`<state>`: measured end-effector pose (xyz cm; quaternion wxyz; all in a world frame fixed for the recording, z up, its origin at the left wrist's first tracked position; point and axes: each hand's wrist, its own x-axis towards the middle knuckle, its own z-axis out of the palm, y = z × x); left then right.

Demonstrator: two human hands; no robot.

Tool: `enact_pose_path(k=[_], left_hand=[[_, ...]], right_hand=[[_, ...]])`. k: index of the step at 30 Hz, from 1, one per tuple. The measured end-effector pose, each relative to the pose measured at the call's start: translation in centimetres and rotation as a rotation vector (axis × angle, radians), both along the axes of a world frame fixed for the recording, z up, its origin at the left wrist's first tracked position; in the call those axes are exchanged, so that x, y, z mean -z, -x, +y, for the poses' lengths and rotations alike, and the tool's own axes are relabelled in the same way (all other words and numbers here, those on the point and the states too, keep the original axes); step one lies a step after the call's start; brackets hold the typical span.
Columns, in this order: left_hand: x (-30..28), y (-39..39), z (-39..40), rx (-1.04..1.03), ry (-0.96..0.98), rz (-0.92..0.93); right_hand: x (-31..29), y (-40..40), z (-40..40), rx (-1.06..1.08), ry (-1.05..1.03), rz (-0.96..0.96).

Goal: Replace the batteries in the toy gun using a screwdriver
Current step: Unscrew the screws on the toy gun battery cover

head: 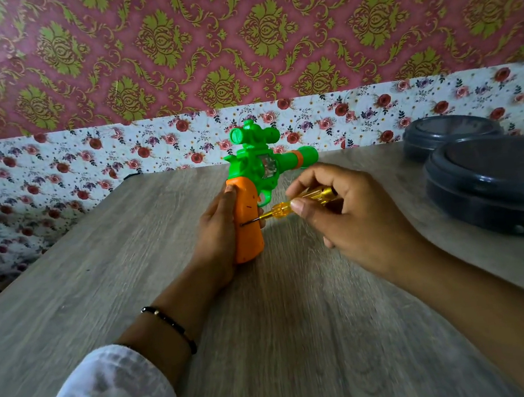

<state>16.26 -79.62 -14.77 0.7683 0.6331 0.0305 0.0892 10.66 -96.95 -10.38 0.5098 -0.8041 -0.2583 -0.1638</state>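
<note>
The left hand (217, 237) wraps the toy gun (248, 206) grip; the right hand (338, 208) pinches the screwdriver (284, 210), tip at the screw. Probably unscrewing; next needs steady turning.

We see a grey wood-grain table (306, 342) reaching back to the wall. At its right edge sit two dark grey round containers (498, 180) with lids, one behind the other and overlapping in our view. Behind the table a band of white paper with red roses (81, 155) runs along the wall, and above it pink wallpaper with green-gold damask motifs (232, 35).
</note>
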Motion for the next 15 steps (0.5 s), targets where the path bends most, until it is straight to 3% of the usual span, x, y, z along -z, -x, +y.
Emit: enact_pose_path(k=[3, 7, 11, 15], left_hand=[[0.01, -0.09, 0.05, 0.002, 0.015, 0.013], [0.16, -0.22, 0.17, -0.005, 0.030, 0.022], [0.11, -0.21, 0.02, -0.017, 0.029, 0.016], [0.15, -0.27, 0.09, -0.024, 0.047, 0.013]], right_hand=[[-0.07, 0.09, 0.00, 0.036, 0.053, 0.038], [-0.09, 0.15, -0.47, 0.211, 0.327, -0.073], [0.18, -0.15, -0.34, 0.166, 0.237, -0.123], [-0.21, -0.18, -0.30, 0.044, 0.143, -0.048]])
